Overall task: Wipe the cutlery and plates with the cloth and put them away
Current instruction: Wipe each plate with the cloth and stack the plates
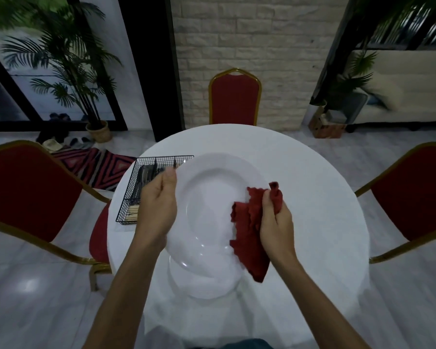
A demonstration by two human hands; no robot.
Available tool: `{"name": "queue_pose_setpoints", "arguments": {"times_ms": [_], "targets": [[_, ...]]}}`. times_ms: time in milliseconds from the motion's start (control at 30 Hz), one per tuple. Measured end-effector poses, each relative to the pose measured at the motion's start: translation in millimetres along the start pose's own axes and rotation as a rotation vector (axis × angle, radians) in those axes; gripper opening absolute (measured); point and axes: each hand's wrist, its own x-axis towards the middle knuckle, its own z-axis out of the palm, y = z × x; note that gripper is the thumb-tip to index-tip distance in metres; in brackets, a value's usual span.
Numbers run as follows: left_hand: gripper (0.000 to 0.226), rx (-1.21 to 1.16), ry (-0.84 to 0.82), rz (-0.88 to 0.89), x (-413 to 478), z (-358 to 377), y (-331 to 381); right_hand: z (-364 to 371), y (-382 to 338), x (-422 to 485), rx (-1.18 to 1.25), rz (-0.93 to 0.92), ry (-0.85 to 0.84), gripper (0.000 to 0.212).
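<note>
Head view: left hand (159,205) gripped plate (212,195) rim, thumb on top, fingers hidden behind; right hand (277,222) clamped on cloth (249,243) at plate's right.

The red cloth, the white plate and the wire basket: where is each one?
red cloth (249,248), head view, on its hanging lower fold.
white plate (212,195), head view, on its bare centre well.
wire basket (129,192), head view, on its left mesh wall.

Gloss against matt
Your plate (212,197) is smooth, glossy white; the cloth (249,238) in your right hand (277,222) is matt fabric.
</note>
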Motion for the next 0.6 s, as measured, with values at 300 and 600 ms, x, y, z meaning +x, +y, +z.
{"name": "queue_pose_setpoints", "arguments": {"times_ms": [300, 600], "targets": [[0.037, -0.248, -0.069, -0.391, -1.2, -3.4, -11.1, -20.7, 11.6, 14.9, -0.188, 0.023, -0.156, 0.056], [0.045, 0.095, -0.412, -0.397, 3.7, -11.9, -8.1, -33.5, -43.7, 33.4, -0.625, -0.226, -0.456, 0.029]]}}
